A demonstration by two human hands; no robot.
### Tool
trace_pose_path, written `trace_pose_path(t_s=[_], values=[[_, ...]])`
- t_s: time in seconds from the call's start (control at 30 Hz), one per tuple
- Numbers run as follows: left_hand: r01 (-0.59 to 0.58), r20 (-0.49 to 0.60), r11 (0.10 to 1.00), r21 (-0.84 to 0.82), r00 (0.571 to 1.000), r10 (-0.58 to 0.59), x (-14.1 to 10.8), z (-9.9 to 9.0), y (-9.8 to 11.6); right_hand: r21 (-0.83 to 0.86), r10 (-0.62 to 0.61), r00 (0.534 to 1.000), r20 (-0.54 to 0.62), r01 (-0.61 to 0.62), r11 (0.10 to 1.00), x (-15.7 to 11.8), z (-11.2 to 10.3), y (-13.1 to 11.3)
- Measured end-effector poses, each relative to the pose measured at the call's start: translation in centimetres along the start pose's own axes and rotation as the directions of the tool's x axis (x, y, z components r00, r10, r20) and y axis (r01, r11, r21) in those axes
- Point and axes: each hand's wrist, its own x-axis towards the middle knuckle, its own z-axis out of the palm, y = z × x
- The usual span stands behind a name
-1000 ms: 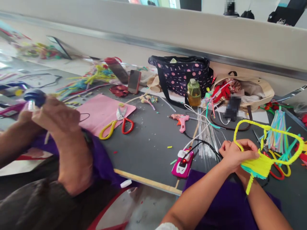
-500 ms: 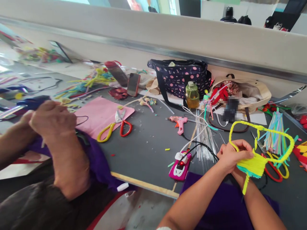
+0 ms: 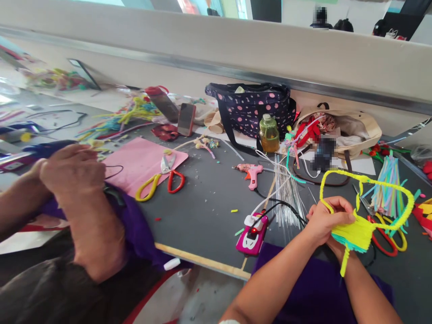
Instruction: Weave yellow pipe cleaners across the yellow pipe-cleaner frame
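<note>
Yellow fuzzy craft piece [image 3: 353,231] at the lower right, pinched between the left hand's [image 3: 329,219] thumb and fingers; the right hand [image 3: 333,244] is mostly hidden behind, its grip impossible to tell. Scissors [image 3: 370,211] lie beyond, glue gun [image 3: 253,173] near centre.

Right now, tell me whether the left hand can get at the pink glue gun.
Probably yes, if the left hand lets go of the yellow fuzzy piece: the pink glue gun lies uncovered on the table, with cords and thin wires between.
</note>
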Motion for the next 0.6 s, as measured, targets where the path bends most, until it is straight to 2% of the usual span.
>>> trace_pose_path(t_s=[0.2, 0.43, 0.53, 0.6], values=[[0.012, 0.004, 1.0, 0.011, 1.0, -0.012, 0.13, -0.16, -0.18, -0.008, -0.11, 0.992, -0.067, 0.11, 0.994, 0.09, 0.11, 0.13], [0.002, 0.013, 1.0, -0.002, 1.0, -0.002, 0.31, -0.49, -0.4, 0.04, -0.106, 0.971, -0.213, 0.117, 0.992, -0.23, 0.31, 0.74], [0.014, 0.012, 1.0, -0.009, 1.0, -0.014, 0.23, -0.36, -0.38, 0.045, -0.093, 0.968, -0.233, 0.106, 0.993, -0.3, 0.3, 0.71], [0.017, 0.012, 1.0, -0.007, 1.0, -0.017, 0.16, -0.32, -0.34, 0.053, -0.089, 0.975, -0.203, 0.101, 0.993, -0.32, 0.23, 0.55]])
